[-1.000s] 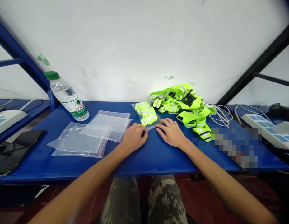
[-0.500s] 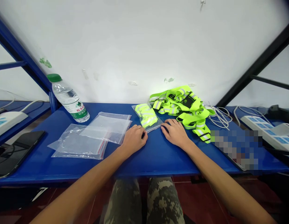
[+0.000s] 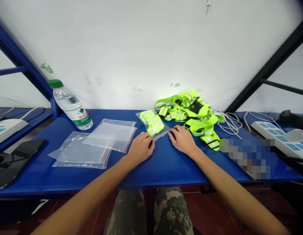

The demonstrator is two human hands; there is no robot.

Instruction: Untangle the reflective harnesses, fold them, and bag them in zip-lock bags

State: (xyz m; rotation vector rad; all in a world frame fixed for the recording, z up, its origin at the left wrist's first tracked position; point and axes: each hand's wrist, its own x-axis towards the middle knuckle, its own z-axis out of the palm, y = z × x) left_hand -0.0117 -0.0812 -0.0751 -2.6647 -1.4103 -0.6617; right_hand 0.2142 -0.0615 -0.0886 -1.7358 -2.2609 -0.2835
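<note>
The left hand [image 3: 141,148] and the right hand [image 3: 182,140] rested on the blue tabletop [image 3: 166,166], a little apart. The left fingers [image 3: 148,138] were curled and close together, their tips at the lower edge of a clear zip bag [image 3: 161,133]; whether they pinched it could not be told. That bag lay just ahead of both sets of fingers and held a folded neon-yellow reflective strap [image 3: 151,122]. The right fingers [image 3: 174,132] lay slightly spread and unclosed, just beside the bag's right corner. Beyond the right fingers sat a tangled pile of neon-yellow reflective straps [image 3: 188,106], with white cables [image 3: 229,122] further right. Left of the left fingers lay flat clear zip bags [image 3: 109,135], and further off stood a water bottle [image 3: 71,109] with a green cap
</note>
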